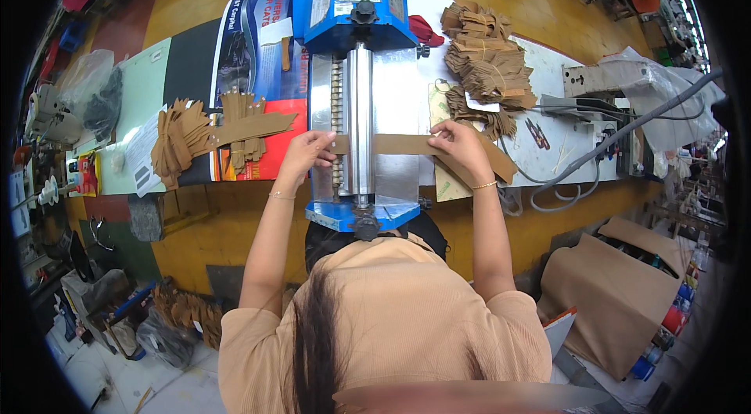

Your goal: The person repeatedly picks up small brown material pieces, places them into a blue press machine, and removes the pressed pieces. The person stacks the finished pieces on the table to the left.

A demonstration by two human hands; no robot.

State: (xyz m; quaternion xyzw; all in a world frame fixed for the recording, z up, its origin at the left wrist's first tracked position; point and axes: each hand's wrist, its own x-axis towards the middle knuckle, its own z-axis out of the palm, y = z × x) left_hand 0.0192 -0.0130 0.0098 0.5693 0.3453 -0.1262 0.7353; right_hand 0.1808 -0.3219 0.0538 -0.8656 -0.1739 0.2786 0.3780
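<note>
A blue machine point(356, 11) with a long steel roller point(361, 117) stands directly in front of me. One flat, leather-like brown strip point(403, 145) lies crosswise at the roller and shows on both sides of it. On the left, my left hand point(309, 156) pinches the strip's end near a ribbed rod. My right hand point(461, 149) has thumb and fingers closed on the strip at the right side of the metal plate. Under my right wrist another brown piece point(497, 163) sticks out to the right.
Bundled brown strips point(493, 66) are heaped at the right rear. Loose strips point(184, 140) and a fanned pile point(250, 128) lie left, partly on a printed sheet point(254, 46). A grey hose point(626, 128) and small snips point(537, 135) are farther right.
</note>
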